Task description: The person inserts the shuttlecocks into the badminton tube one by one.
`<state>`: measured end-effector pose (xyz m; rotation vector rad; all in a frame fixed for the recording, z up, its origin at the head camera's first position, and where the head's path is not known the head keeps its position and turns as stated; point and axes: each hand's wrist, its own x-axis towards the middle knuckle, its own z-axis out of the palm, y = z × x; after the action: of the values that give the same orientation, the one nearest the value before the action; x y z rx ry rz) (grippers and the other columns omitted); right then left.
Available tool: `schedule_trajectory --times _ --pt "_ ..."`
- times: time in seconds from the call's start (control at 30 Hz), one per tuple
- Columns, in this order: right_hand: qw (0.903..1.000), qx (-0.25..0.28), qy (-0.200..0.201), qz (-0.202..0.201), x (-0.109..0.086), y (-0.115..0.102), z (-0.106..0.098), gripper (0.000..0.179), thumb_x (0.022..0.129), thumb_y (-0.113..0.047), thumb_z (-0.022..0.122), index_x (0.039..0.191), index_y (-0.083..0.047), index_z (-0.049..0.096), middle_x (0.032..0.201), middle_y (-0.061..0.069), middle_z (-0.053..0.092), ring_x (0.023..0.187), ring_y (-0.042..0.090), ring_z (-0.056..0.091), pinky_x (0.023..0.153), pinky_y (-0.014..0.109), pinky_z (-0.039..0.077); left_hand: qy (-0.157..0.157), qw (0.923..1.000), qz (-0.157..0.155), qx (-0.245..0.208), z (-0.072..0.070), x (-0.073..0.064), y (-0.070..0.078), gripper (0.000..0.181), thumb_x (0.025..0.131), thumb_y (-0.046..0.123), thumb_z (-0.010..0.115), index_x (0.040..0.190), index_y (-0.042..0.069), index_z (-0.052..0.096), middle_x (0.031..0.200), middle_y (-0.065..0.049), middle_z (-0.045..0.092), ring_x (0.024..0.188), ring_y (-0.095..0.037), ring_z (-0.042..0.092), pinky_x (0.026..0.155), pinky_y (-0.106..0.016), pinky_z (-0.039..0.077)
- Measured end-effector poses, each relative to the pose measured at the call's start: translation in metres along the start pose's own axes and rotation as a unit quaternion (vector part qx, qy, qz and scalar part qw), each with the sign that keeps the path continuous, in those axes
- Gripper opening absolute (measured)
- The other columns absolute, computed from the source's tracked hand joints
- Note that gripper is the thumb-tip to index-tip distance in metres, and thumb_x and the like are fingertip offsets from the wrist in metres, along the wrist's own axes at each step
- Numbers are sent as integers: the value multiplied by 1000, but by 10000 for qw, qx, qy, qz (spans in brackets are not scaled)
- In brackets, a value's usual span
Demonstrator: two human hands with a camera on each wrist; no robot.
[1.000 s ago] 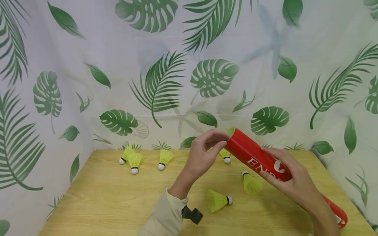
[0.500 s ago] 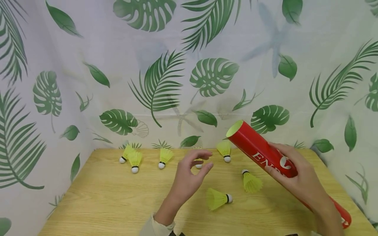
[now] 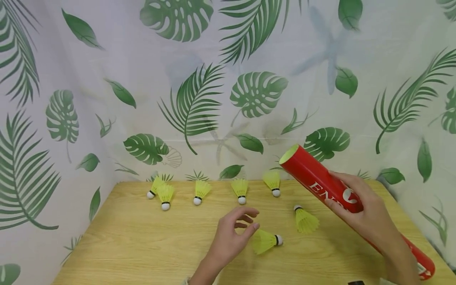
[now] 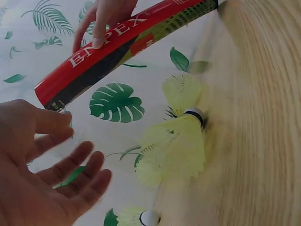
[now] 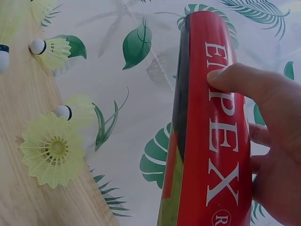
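Observation:
My right hand (image 3: 367, 213) grips a red shuttlecock tube (image 3: 313, 174) around its middle. The tube leans, its uncovered upper end pointing up and left and its lower end by the table's right side. White letters run along it in the right wrist view, with my thumb (image 5: 230, 77) across them. My left hand (image 3: 231, 237) holds nothing; its fingers are spread and loosely bent in the left wrist view. Just right of that hand lies a yellow shuttlecock (image 3: 265, 241) with a white tip. Another shuttlecock (image 3: 305, 219) lies below the tube, cork toward the back.
Along the table's back edge lie several more shuttlecocks: an overlapping pair (image 3: 165, 196) at the left, one (image 3: 201, 192) beside it, one (image 3: 240, 190) in the middle and one (image 3: 272, 183) farther right. A leaf-printed cloth (image 3: 142, 99) hangs behind the wooden table (image 3: 142, 241).
My left hand has come away from the tube's mouth and moved down toward the nearest shuttlecock. My right hand and the tube have shifted slightly right, the tube's mouth rising a little.

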<state>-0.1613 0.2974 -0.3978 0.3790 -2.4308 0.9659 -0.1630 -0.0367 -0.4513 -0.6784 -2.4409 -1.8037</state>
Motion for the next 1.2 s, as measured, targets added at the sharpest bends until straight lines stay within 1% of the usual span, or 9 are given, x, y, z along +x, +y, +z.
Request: schedule_trajectory --times 0.17,0.3,0.37,0.47,0.6,0.8,1.0,1.13,1.2 --pt "9999 -99 13 -34 1 3 1 78 81 -10 88 149 -27 54 135 4 59 105 4 47 66 17 53 -306 9983 -353 342 1 -6 -7 21 98 19 72 118 16 71 105 0 71 94 -13 68 77 -25 57" --pt "9999 -141 20 -79 4 4 1 79 80 -10 88 149 -27 54 134 4 59 106 4 46 67 15 51 -420 9967 -433 546 2 -8 -14 21 98 19 72 118 13 71 97 0 72 87 -8 68 73 -20 56" --pt "9998 -144 27 -104 5 5 1 79 80 -10 88 149 -27 54 134 4 59 106 4 46 68 13 51 -462 9959 -492 597 3 -9 -15 22 99 21 71 119 13 70 94 3 71 85 -7 69 72 -20 56" --pt "9998 -133 24 -126 7 6 1 79 80 -10 88 149 -27 54 133 3 59 105 4 46 68 11 50 -583 9952 -585 523 5 -10 -18 25 100 24 70 123 14 68 96 3 72 85 -6 69 73 -20 56" --pt "9998 -139 16 -114 7 7 1 79 80 -10 88 149 -26 55 132 2 59 104 5 46 67 12 50 -733 9948 -663 253 10 -8 -22 29 101 27 69 127 14 66 102 2 72 88 -7 69 75 -22 56" --pt "9998 -200 -11 -43 5 9 0 78 80 -10 88 148 -27 55 130 1 59 104 4 46 67 12 50 -951 9925 -762 -39 21 -7 -26 30 101 26 69 127 10 66 104 0 72 88 -7 69 76 -22 56" --pt "9998 -195 -27 -35 5 7 0 78 80 -11 88 148 -27 55 131 2 59 105 3 46 67 11 50 -909 9926 -798 -53 29 -7 -25 19 96 14 74 114 9 71 101 0 67 85 -6 68 74 -21 56" --pt "9998 -210 1 8 4 5 1 77 80 -10 88 147 -26 56 131 2 59 104 3 46 65 14 51 -853 9928 -842 -8 31 -9 -25 14 93 5 75 107 7 74 96 0 68 82 -3 65 73 -19 55" --pt "9997 -229 7 22 3 5 2 76 80 -11 89 147 -26 56 130 3 59 102 4 46 64 16 51 -776 9939 -783 73 30 -10 -25 14 92 3 75 105 7 74 96 1 70 82 -2 64 72 -19 55"
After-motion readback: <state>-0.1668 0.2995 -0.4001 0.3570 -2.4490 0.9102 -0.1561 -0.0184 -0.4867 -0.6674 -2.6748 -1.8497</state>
